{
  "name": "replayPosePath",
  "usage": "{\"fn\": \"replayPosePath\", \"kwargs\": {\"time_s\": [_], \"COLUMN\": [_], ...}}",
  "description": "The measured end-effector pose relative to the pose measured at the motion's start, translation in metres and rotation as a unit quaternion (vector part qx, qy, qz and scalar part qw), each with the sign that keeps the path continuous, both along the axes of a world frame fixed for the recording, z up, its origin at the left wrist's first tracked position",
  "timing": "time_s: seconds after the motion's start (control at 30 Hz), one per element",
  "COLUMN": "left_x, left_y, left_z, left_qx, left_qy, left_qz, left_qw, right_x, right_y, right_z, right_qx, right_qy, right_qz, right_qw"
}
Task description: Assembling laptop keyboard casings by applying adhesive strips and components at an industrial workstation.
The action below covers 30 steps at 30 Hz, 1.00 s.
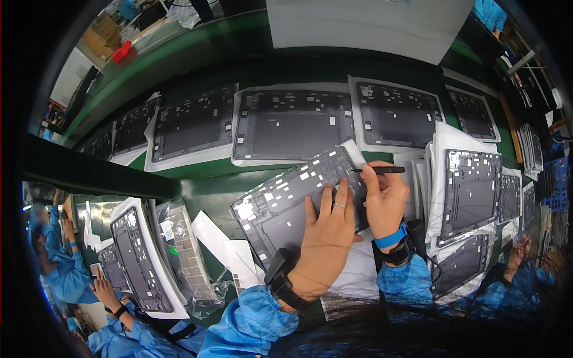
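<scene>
dark grey panel (271,224), head view: set at a slant right in front of the person, dotted with white stickers (304,176); any print on them too small to read. left hand (328,224) spread flat on the panel, palm down, not clenched. right hand (387,200) pinching a black pen-like tool (389,170), tip at the panel's upper right corner. white label (168,230) on a clear plastic bag (206,303), writing not legible.

green worktop (209,186) under it all. row of similar panels (292,128) along the back on white sheets, more stacked on sheets left and right. pale grey board (364,27) beyond the row. co-worker's hand (105,292) by the left stack. far upper left: cardboard boxes (102,36), contents can't tell, plus a red object (122,52).

bag holds a gridded greyish strip (194,256).
</scene>
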State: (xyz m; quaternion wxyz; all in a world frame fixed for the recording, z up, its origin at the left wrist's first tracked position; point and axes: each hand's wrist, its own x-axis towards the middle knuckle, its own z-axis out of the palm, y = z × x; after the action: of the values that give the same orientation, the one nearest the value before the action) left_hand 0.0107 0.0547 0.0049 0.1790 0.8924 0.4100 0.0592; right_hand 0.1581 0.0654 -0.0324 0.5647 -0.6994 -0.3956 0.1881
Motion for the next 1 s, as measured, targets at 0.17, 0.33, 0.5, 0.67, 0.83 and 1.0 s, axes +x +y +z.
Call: {"fn": "replayPosePath", "kwargs": {"time_s": [0.17, 0.33, 0.5, 0.67, 0.83, 1.0], "left_x": [0.005, 0.005, 0.006, 0.013, 0.023, 0.031], "left_y": [0.001, 0.003, 0.001, 0.000, 0.006, 0.012], "left_z": [0.003, 0.004, 0.004, 0.003, -0.009, -0.020], "left_qx": [0.006, -0.003, 0.004, 0.004, 0.097, 0.159], "left_qy": [0.006, 0.009, 0.010, -0.010, 0.020, 0.044], "left_qz": [0.003, 0.003, 0.003, 0.026, 0.048, 0.038], "left_qw": [1.000, 1.000, 1.000, 1.000, 0.994, 0.986], "right_x": [0.008, 0.005, 0.005, 0.008, -0.003, 0.003], "right_y": [-0.001, -0.001, -0.002, -0.003, 0.000, -0.003], "right_z": [-0.008, -0.008, -0.008, -0.006, 0.003, 0.021], "right_qx": [0.019, 0.010, 0.004, 0.003, 0.010, -0.028], "right_qy": [0.024, 0.026, 0.011, -0.006, -0.002, 0.047], "right_qz": [0.012, -0.001, -0.011, -0.009, -0.001, 0.017], "right_qw": [0.999, 1.000, 1.000, 1.000, 1.000, 0.998]}}
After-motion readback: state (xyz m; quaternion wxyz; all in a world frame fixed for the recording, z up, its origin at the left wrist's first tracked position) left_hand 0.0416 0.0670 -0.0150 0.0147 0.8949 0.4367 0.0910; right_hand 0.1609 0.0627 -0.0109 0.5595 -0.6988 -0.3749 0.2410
